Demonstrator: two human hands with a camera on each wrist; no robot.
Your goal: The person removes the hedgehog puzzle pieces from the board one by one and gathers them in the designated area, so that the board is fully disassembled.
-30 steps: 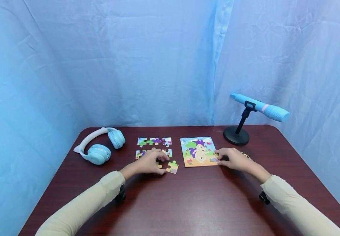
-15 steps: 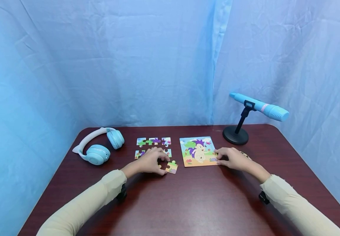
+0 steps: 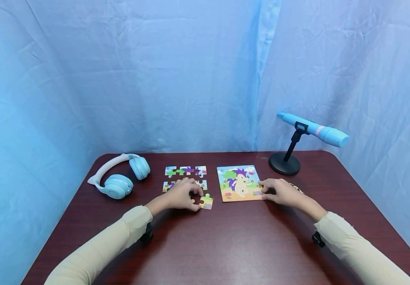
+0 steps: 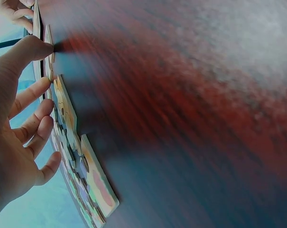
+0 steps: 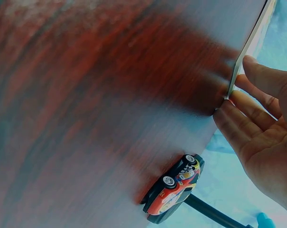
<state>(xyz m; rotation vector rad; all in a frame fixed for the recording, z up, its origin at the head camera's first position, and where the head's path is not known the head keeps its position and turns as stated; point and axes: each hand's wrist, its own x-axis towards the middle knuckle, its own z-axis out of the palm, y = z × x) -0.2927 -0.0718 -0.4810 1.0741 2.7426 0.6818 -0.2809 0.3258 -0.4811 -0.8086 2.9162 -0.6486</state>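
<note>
**Hands at the puzzle**

While the left hand (image 3: 180, 194) rests over the loose puzzle pieces (image 3: 186, 171) on the dark red desk (image 3: 226, 245), its thumb and fingers (image 4: 33, 95) are spread and lightly bent, the thumb tip touching the edge of a corner piece (image 3: 206, 202) that lies just in front of the others. The right hand (image 3: 279, 191) lies at the near right corner of the hedgehog puzzle board (image 3: 238, 183), fingers relaxed and touching the board's edge, gripping nothing. A toy car (image 5: 174, 188) sits just behind that hand. Blue headphones (image 3: 119, 180) lie to the left; a blue microphone (image 3: 313, 130) on a stand is at the right rear.
</note>
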